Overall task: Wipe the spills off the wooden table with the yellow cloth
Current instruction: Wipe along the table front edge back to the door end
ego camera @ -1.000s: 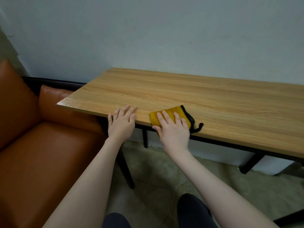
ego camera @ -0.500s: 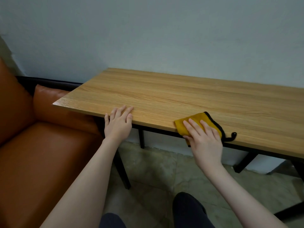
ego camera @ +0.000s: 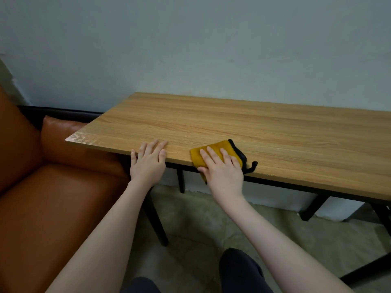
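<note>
The yellow cloth (ego camera: pixel 215 149), folded and trimmed in black with a black loop, lies at the near edge of the wooden table (ego camera: pixel 243 127). My right hand (ego camera: pixel 224 172) presses flat on the cloth, fingers spread over it, and a corner of the cloth hangs over the edge below my thumb. My left hand (ego camera: pixel 149 160) rests flat on the table edge to the left of the cloth, fingers apart, holding nothing. I see no spill on the wood.
An orange leather sofa (ego camera: pixel 42 197) stands close against the table's left end. A pale wall (ego camera: pixel 211 49) runs behind the table. Black metal table legs (ego camera: pixel 157 225) stand on the tiled floor, and my dark-clothed knees (ego camera: pixel 239 269) are at the bottom.
My right hand slid the cloth right along the near edge, then back left toward my left hand. The left hand has stayed on the edge.
</note>
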